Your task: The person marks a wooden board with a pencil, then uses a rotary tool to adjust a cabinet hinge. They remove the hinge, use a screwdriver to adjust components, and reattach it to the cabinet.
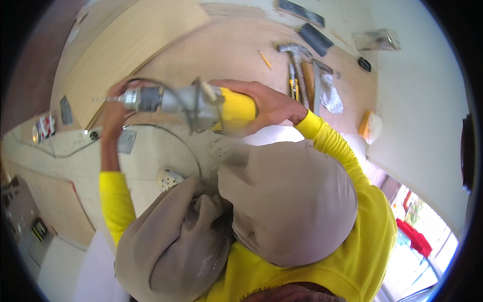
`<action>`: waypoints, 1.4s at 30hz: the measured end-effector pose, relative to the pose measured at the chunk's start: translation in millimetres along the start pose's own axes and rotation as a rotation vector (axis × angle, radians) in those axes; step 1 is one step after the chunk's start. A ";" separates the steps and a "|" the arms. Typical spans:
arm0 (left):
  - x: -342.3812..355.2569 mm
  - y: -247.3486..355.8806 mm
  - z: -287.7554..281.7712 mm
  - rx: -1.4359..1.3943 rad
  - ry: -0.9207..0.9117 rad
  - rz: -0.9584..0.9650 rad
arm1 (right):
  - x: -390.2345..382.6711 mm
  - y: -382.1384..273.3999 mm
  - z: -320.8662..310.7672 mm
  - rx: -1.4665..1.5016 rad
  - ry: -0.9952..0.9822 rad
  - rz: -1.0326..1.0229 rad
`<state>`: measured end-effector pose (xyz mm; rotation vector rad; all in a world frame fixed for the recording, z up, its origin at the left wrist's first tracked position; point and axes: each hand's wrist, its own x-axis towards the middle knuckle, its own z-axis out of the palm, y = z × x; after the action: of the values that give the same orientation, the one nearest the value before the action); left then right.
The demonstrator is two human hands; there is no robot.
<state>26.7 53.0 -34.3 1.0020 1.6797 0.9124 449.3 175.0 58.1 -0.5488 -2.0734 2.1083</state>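
A yellow and grey power drill (235, 105) lies sideways above my knees, its metal chuck (133, 99) and thin bit pointing left. My right hand (274, 103) is closed round the drill's yellow rear body. At the other end, my left hand (116, 103) curls about the chuck, with its fingers partly hidden behind it. A dark cord (176, 133) loops over the drill and hangs down toward the floor. The drill is a little blurred.
A pale wooden panel (136, 38) rests on the brown board (226, 45) ahead. On the right lie a claw hammer (297, 50), a yellow utility knife (293, 83), a pencil (265, 60) and a crumpled plastic bag (330, 94). A white wall (417, 100) bounds the right side.
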 end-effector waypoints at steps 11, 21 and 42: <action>-90.1 96.8 -160.1 0.261 -0.104 0.129 | -25.8 5.7 -13.8 -0.063 0.077 0.118; -64.0 14.6 23.6 0.418 -0.089 0.335 | -17.2 40.2 -1.0 0.697 0.397 0.089; -69.0 82.3 3.5 -0.747 0.111 0.016 | -8.2 1.8 -6.7 -0.163 0.185 0.025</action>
<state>62.4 22.3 62.3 0.4584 1.2421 1.4742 459.5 178.4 57.8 -0.7637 -2.1525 1.8330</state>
